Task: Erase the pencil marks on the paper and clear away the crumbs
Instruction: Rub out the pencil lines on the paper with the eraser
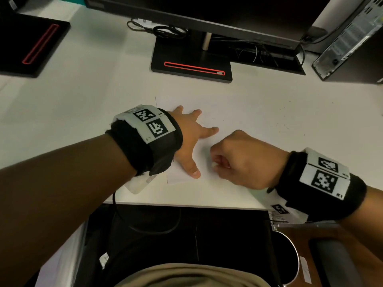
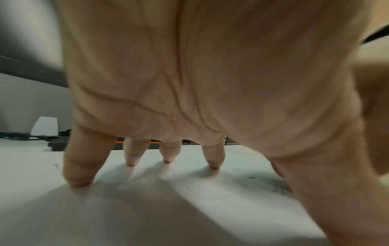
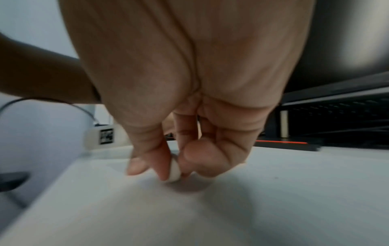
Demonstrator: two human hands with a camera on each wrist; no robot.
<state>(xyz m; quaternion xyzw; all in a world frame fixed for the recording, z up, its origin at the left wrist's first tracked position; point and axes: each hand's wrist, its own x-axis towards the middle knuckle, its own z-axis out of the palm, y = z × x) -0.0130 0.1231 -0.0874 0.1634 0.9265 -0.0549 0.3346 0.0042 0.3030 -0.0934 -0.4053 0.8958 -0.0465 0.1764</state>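
A white sheet of paper (image 1: pixel 232 112) lies on the white desk near its front edge. My left hand (image 1: pixel 192 137) lies flat on the paper's left part, fingers spread and pressing down; the left wrist view shows the fingertips (image 2: pixel 77 181) on the sheet and faint pencil marks (image 2: pixel 263 184) to their right. My right hand (image 1: pixel 238 160) is curled just right of the left thumb. It pinches a small white eraser (image 3: pixel 174 169) between thumb and fingers, the eraser's tip touching the paper. Dark crumbs (image 1: pixel 287 127) speckle the sheet's right side.
A black monitor stand (image 1: pixel 190 61) with a red slot sits behind the paper, cables (image 1: pixel 163 31) behind it. A second black base (image 1: pixel 31 44) is at far left, a computer case (image 1: pixel 352 40) at far right. The desk's front edge (image 1: pixel 186 205) runs below my wrists.
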